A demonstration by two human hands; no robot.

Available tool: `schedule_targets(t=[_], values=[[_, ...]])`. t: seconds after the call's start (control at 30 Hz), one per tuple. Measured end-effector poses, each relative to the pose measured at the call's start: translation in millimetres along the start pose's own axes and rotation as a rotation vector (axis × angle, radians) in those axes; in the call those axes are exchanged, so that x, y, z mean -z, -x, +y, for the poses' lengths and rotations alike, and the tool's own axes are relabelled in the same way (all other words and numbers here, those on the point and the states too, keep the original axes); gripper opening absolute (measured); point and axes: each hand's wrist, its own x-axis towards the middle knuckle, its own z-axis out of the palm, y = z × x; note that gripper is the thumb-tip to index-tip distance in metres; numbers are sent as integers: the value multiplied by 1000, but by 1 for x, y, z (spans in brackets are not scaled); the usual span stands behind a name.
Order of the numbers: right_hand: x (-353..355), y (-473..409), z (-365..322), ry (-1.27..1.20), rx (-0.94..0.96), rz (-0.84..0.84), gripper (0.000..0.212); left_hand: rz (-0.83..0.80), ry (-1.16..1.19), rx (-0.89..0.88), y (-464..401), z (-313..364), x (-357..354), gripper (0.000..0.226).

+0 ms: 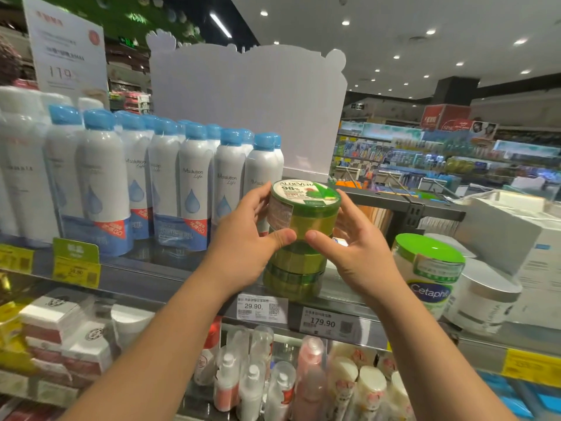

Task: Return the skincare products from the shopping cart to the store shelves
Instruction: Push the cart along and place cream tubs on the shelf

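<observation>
Both hands, left hand (247, 238) and right hand (353, 253), fingers curled round the aloe jar (303, 208), flat directly over the green jar stack (296, 268), just touching

The green jar (303, 205) lid reads "ALOE VERA 98%", the blue-capped spray bottles (194, 183) read "JMsolution Life", the green-lidded tub (428, 275) reads "Cetaphil" — and on the shelf edge the price tags read "29.90" (261, 308) and "179.90" (326, 322), with "179" on the poster (65, 53) above.
</observation>
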Motion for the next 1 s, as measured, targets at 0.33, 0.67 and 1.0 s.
schedule_targets(t=[0.33,0.67,1.0], values=[[0,6,6,33,-46,-10,63,-18,-9,17,-3,-11,-7,87],[-5,14,16,-8,-135,-40,100,-42,19,39,4,-14,-8,72],[-6,11,19,-30,-176,22,76,-26,78,76,5,-15,-9,71]])
